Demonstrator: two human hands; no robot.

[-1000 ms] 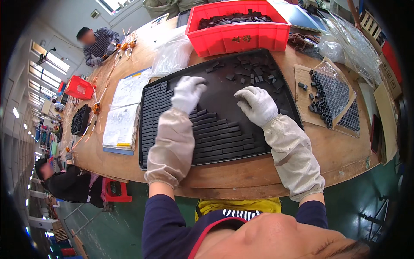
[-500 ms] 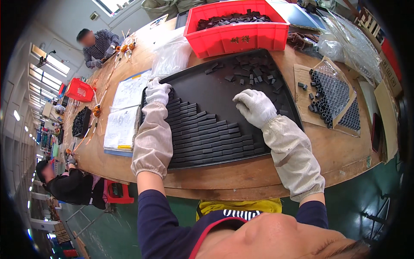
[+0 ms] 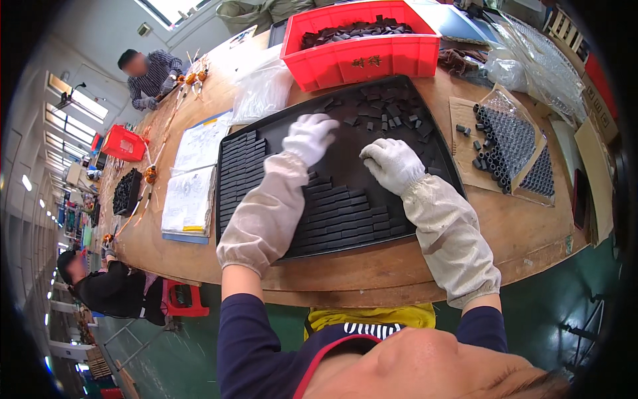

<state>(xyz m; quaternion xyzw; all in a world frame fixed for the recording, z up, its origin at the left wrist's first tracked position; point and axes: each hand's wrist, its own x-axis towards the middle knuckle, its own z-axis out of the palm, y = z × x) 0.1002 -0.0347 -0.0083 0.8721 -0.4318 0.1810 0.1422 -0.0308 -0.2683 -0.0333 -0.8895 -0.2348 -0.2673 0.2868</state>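
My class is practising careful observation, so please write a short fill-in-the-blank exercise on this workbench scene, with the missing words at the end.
1. The person's left hand and right hand both wear white ____.
2. The open papers lie to the ____ of the black tray.
3. Loose black pieces are scattered in the tray's far ____ corner.
4. The large bin just beyond the tray is coloured ____.

Missing words: gloves; left; right; red.
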